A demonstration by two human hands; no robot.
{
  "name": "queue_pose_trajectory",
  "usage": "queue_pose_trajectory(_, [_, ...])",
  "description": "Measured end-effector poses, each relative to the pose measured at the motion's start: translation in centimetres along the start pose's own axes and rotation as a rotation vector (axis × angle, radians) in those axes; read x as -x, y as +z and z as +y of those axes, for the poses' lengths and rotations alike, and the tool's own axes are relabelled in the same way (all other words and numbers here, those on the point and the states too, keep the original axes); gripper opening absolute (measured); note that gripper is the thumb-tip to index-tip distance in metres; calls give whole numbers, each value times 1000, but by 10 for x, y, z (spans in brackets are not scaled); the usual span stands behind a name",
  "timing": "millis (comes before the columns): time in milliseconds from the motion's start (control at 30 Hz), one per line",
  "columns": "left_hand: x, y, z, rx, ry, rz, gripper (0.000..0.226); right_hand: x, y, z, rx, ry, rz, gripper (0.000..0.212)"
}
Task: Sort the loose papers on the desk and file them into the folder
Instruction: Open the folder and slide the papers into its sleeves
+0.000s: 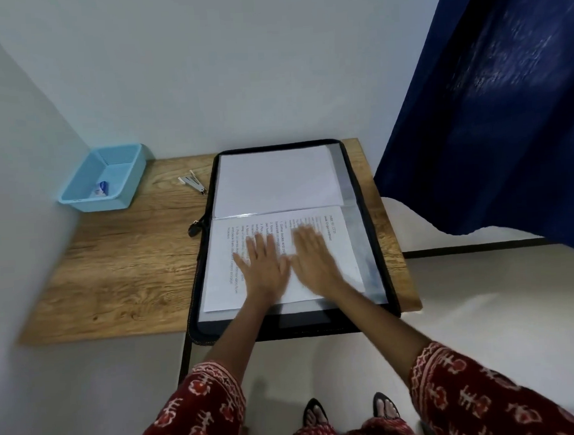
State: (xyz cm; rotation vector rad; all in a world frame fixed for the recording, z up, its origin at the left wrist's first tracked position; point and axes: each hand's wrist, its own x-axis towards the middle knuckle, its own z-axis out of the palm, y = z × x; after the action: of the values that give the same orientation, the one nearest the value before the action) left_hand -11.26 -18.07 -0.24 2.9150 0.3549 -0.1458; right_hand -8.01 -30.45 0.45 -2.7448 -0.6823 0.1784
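A black zip folder [367,193] lies open on the right half of the wooden desk. Its far half holds a blank white sheet [273,181] under a clear sleeve. On its near half lies a printed sheet [222,270] with text running sideways. My left hand [263,265] and my right hand [312,259] rest flat on that printed sheet, side by side, fingers spread and pointing away from me. Neither hand grips anything. The right hand is slightly blurred.
A light blue plastic basket [107,177] with a small item inside stands at the desk's far left corner by the wall. A stapler [192,182] lies beside the folder's far left edge. The folder's zip pull [194,227] hangs left. A dark blue curtain [489,107] hangs at right.
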Motion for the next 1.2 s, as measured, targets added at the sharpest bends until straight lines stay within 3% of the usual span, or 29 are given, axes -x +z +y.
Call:
queue_pose_trajectory(167, [23, 8, -20, 37, 8, 73, 87, 3, 10, 12, 29, -62, -11, 59])
queue_pose_trajectory(300, [34, 3, -48, 76, -88, 101, 98, 11, 5, 33, -4, -47, 12, 72])
queue_pose_trajectory(533, [47, -2, -65, 66, -241, 78, 131, 16, 2, 31, -41, 126, 39, 71])
queue_pose_trajectory(700, [40, -8, -54, 48, -328, 12, 91, 7, 1, 17, -10, 221, -1, 65])
queue_pose_trajectory(967, [9, -44, -69, 23, -308, -11, 70, -19, -30, 46, -99, 365, 121, 61])
queue_pose_trajectory(1067, [-19, -64, -68, 97, -281, -12, 48, -36, -47, 57, -187, 366, 189, 45])
queue_pose_trajectory(1200, [-54, -80, -61, 143, -250, 20, 42, -56, -62, 76, -248, 385, 218, 27])
